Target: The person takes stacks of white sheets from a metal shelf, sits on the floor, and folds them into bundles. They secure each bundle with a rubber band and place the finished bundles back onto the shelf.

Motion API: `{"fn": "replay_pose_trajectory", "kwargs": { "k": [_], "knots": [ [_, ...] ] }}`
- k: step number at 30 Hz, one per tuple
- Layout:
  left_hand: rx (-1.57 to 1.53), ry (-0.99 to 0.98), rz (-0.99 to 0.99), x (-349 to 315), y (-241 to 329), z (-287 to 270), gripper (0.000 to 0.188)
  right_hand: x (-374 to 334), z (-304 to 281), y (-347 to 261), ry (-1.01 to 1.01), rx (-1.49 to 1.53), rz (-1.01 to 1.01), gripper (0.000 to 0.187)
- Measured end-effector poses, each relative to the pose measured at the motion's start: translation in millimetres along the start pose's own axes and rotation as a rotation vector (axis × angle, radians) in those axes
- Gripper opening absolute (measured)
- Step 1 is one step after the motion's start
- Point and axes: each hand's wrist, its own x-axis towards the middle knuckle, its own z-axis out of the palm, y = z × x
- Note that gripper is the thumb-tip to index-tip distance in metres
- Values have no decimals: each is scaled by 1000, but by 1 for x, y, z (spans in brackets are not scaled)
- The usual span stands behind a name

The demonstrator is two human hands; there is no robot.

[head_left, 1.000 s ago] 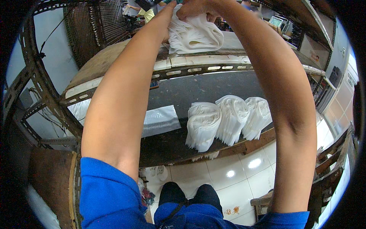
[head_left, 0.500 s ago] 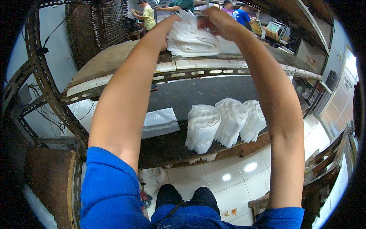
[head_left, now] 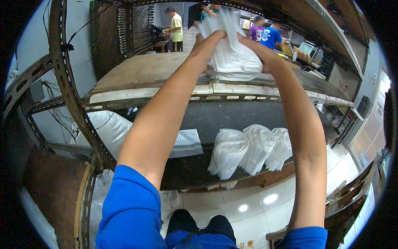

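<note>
A thick folded bundle of thin white plastic bags [head_left: 236,62] stands on the upper shelf, its loose upper ends raised and blurred by motion. My left hand [head_left: 204,50] grips its left side, thumb toward the top. On the other side, my right hand [head_left: 262,53] clasps the bundle, with its fingertips partly hidden. Below, on the lower dark shelf, stand three similar folded white bundles in a row: a left one [head_left: 229,153], a middle one [head_left: 258,145] and a right one [head_left: 280,147], partly next to my right forearm.
The upper shelf [head_left: 137,76] has a slotted metal front edge. A printed grey-white plastic packet [head_left: 186,143] lies on the lower shelf. A metal upright [head_left: 68,83] rises at left, and a wooden rack [head_left: 352,199] stands at right. Several people work beyond the shelf, one in a yellow shirt [head_left: 176,25].
My right hand, raised apart from the bundle before, now clasps its right side. The bundle's upper ends stand higher. The whole view has shifted, with the shelves now lower and farther right.
</note>
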Motion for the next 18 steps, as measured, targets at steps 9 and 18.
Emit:
{"fn": "replay_pose_trajectory", "kwargs": {
  "k": [9,18],
  "knots": [
    [29,-295,310,-153,69,29,63,-158,57,23,417,-13,-618,73],
    [-296,-445,-636,-446,-108,-10,90,-383,206,281,366,362,80,115]
  ]
}}
